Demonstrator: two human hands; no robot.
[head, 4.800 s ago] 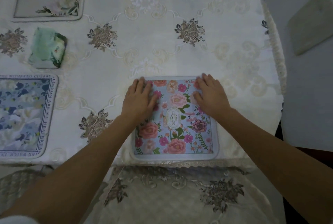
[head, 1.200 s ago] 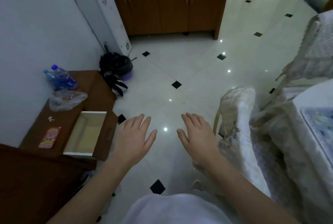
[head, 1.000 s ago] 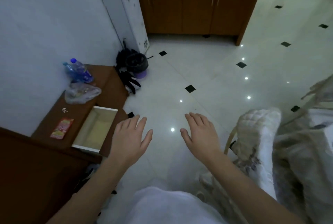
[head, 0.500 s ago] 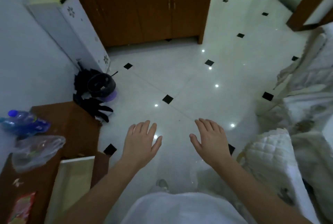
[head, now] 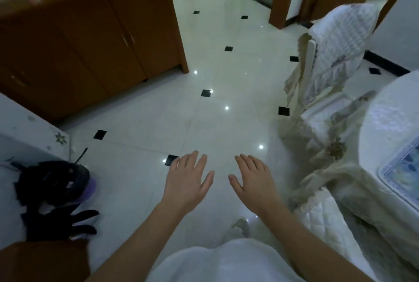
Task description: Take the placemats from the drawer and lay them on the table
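Both the left hand (head: 186,185) and right hand (head: 255,185) hang spread and empty; turning near the white-clothed round worktop (head: 385,127) risks snagging its trailing lace.

Bare forearms (head: 127,243), no sleeves showing, above a white garment (head: 217,261)

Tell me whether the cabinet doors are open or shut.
Shut: both doors of the brown cabinet sit flush, handles side by side.
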